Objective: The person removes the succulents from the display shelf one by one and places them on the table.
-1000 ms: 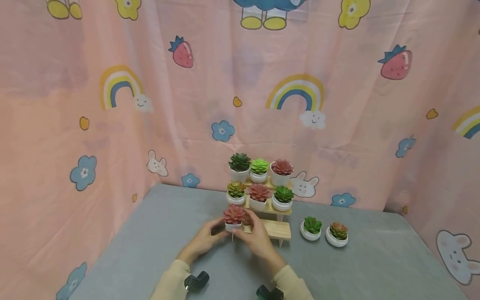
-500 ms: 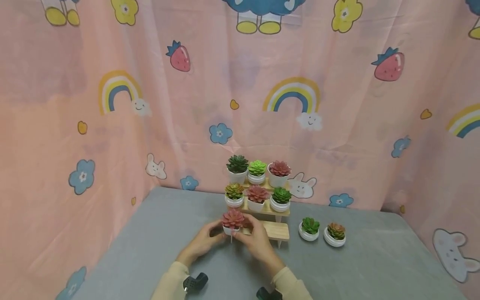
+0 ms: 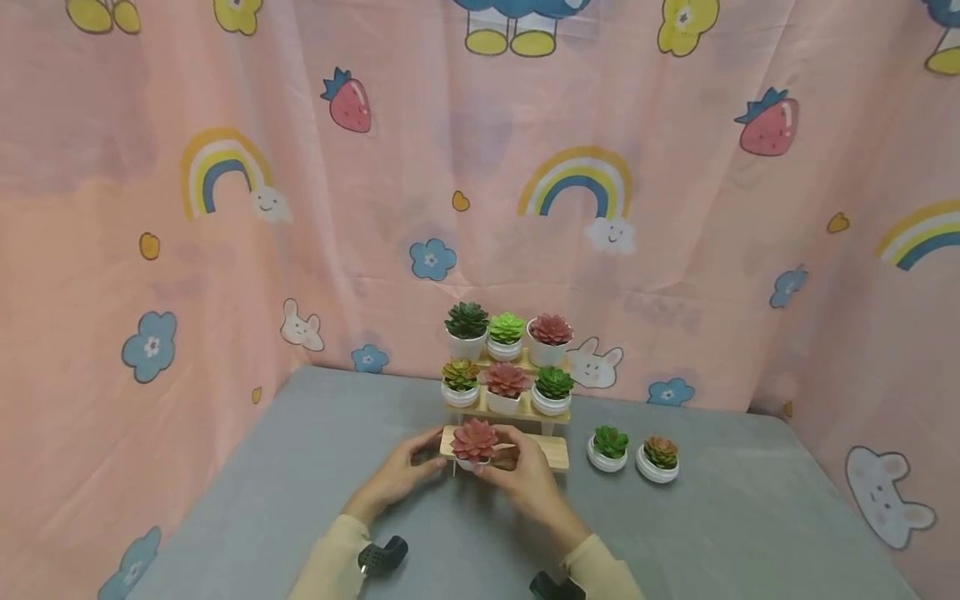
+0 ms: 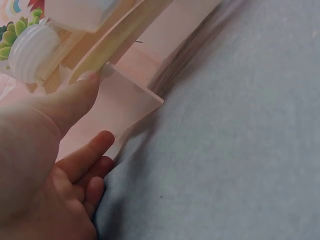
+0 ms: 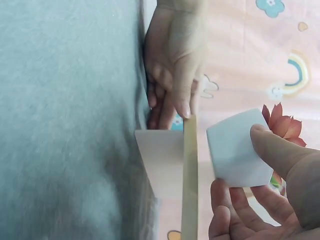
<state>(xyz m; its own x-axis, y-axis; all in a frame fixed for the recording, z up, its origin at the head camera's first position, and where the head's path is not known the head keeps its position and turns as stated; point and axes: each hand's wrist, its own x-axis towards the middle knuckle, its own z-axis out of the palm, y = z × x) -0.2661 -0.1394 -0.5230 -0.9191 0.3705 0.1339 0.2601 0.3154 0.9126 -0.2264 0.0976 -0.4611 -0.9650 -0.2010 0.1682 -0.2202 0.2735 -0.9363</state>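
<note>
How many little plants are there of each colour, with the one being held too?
Red plants: 3
Green plants: 4
Mixed-colour plants: 2
Total: 9

Smooth pot [image 5: 236, 150], wooden shelf [image 3: 551, 448], matt tablecloth [image 3: 750, 508]

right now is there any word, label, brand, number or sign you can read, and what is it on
None: no lettering shows on the held white pot, the wooden stand or the pink backdrop, which carries only printed pictures.
The black wrist devices are too small to tell.
</note>
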